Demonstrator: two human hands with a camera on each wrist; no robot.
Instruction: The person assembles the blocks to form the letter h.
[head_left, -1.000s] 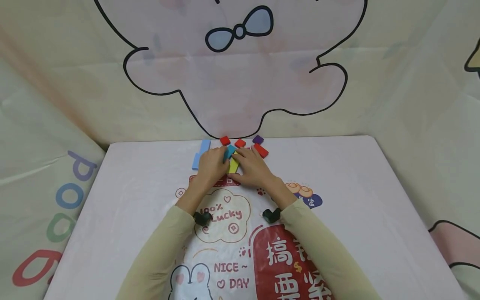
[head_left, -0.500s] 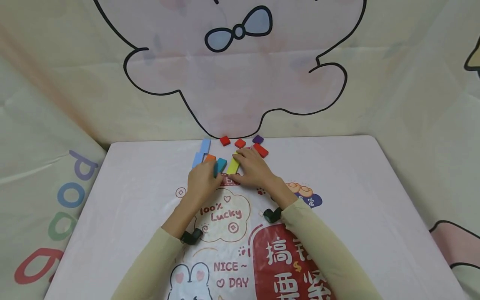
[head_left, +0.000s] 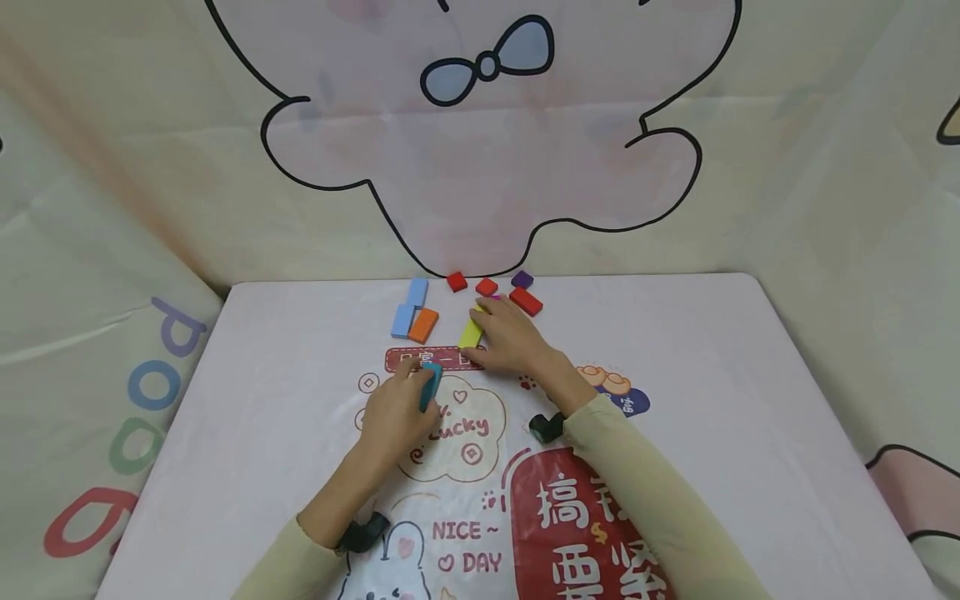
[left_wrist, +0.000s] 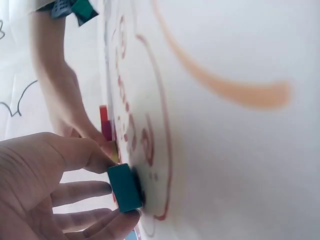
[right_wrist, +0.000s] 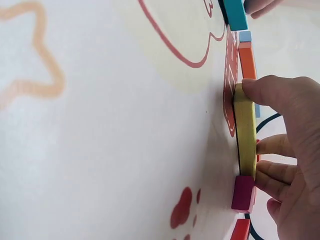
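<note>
My left hand [head_left: 396, 417] holds a teal block [head_left: 431, 385] between thumb and fingers, low over the printed cloud on the tabletop. In the left wrist view the same teal block [left_wrist: 125, 187] is pinched at its sides, close above the surface. My right hand [head_left: 512, 337] grips a long yellow block [head_left: 470, 335] farther back. From the right wrist, the thumb sits at one end of the yellow block [right_wrist: 245, 130], with the fingers along its far side. A magenta block [right_wrist: 243, 194] stands right at its other end.
Left of the yellow block lie an orange block [head_left: 423, 325] and two light blue blocks [head_left: 402, 321]. Behind and right are several red blocks [head_left: 526, 301] and a purple block [head_left: 522, 279], near the back edge of the white table [head_left: 675, 350]. A printed curtain [head_left: 480, 183] hangs behind.
My left hand has drawn the teal block away from the yellow one, leftward and toward me, uncovering the orange block. The right hand stays at the yellow block.
</note>
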